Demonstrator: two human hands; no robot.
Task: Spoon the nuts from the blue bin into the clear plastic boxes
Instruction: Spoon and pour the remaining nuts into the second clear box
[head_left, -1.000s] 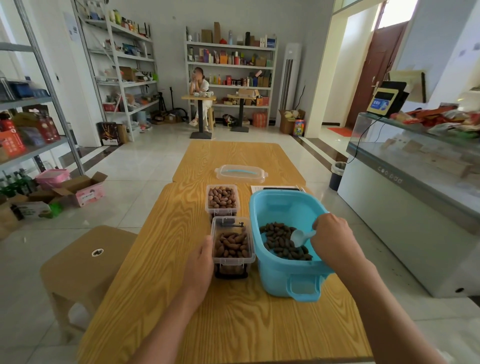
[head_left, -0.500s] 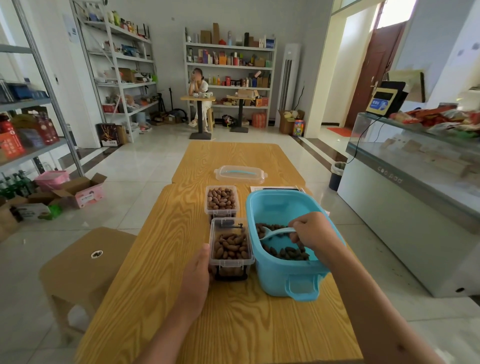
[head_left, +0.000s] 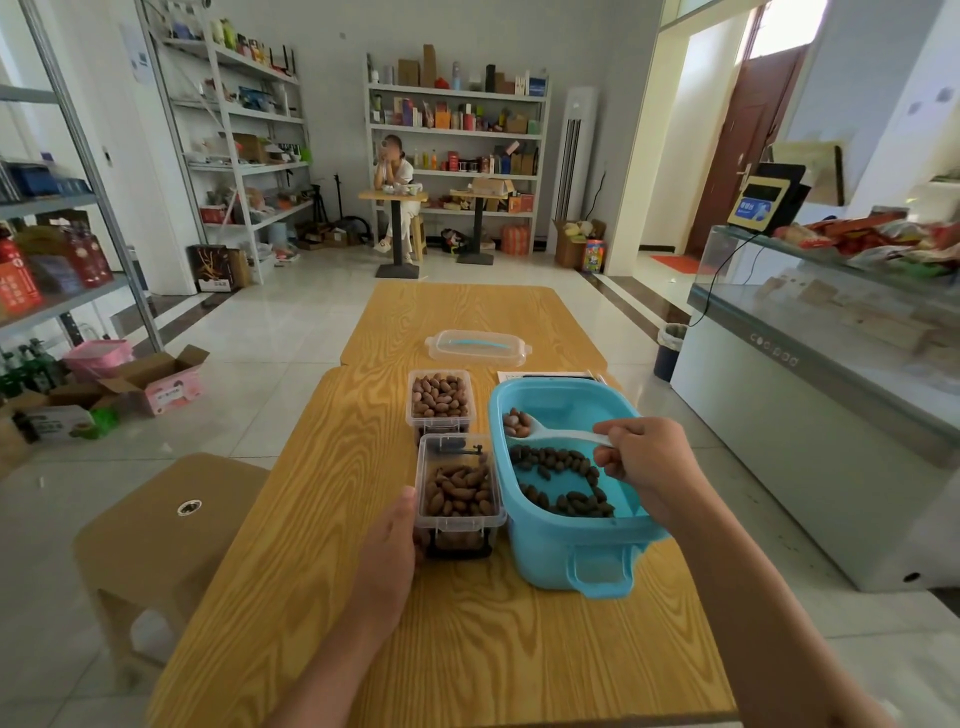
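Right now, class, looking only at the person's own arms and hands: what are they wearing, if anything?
Nothing shows on them. The left hand and right hand are bare, without gloves, rings or a watch, and both forearms are bare, with no sleeve in view.

I see two bare forearms reaching in from the bottom edge, no sleeves, watch or rings on show. My left hand (head_left: 387, 558) and right hand (head_left: 652, 470) wear no gloves; fingernails look short.

The right hand (head_left: 644, 467) has lifted the loaded spoon (head_left: 545, 430) from the nuts (head_left: 563, 480).
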